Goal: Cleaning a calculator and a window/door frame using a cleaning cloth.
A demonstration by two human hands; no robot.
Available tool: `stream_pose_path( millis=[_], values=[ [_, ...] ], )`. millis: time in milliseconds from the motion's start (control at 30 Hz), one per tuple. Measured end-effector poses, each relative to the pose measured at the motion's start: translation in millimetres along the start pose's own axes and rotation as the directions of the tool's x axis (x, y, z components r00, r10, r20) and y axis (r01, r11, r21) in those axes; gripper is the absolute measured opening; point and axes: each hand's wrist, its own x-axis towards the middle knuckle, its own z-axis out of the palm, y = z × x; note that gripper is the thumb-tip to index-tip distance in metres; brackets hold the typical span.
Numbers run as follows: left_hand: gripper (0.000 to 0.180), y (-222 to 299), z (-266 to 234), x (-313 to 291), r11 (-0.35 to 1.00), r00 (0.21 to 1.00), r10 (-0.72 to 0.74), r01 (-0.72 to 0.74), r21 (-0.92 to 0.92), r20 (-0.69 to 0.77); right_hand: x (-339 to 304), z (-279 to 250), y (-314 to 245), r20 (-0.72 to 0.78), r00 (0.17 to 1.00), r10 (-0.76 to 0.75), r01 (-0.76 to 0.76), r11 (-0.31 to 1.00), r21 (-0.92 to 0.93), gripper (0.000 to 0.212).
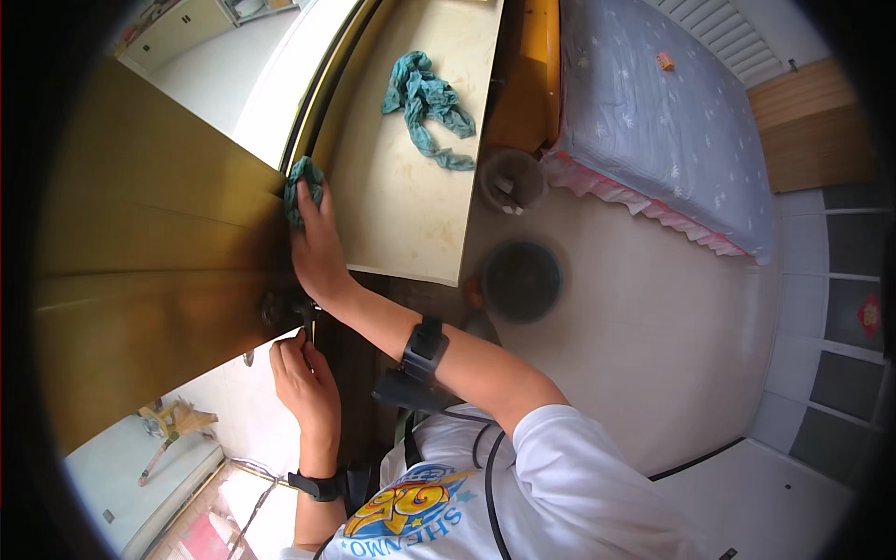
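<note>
My right hand [320,252] presses a bunched dark green cloth [303,191] against the edge of a brown door [159,233], beside the dark door frame. Its fingers lie over the cloth. Lower down, my left hand [305,387] is closed, its curled fingertips at the end of the dark door handle [283,308]. Part of that grip is hidden. A second green cloth [425,103], crumpled and twisted, lies on a beige flat top [401,210] to the right of the door. Faint stains mark that surface.
Right of the beige top, a bin [512,182] and a dark round bucket [523,280] stand on the pale floor [635,327]. A bed [663,131] with a grey-blue cover and pink frill is farther right. Another room shows past the door.
</note>
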Motion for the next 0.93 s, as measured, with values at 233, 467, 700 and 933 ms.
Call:
stream_pose_path(
  millis=[233, 467, 700, 933],
  values=[
    [0.018, 0.8, 2.8, 0.5, 1.000, 0.999, 0.026, -0.025, 0.013, -0.032, 2.0, -0.3, -2.0, -0.023, 1.000, 0.004, -0.004, 1.000, -0.015, 0.051],
    [0.018, 3.1, 1.7, 1.0, 0.999, 0.998, 0.046, -0.047, -0.008, -0.049, 2.9, -3.6, -5.7, 0.018, 0.999, 0.044, -0.043, 0.999, -0.014, 0.058],
    [0.017, 2.0, 1.9, -0.4, 0.999, 0.999, 0.031, -0.032, -0.033, -0.043, 2.9, -5.7, -7.9, 0.025, 0.998, 0.058, -0.057, 0.998, -0.036, 0.058],
    [0.018, 0.8, 3.4, -2.0, 0.999, 1.000, 0.005, -0.006, -0.039, -0.029, 4.4, -7.3, -5.8, 0.047, 0.996, 0.070, -0.068, 0.996, -0.053, 0.059]
  ],
)
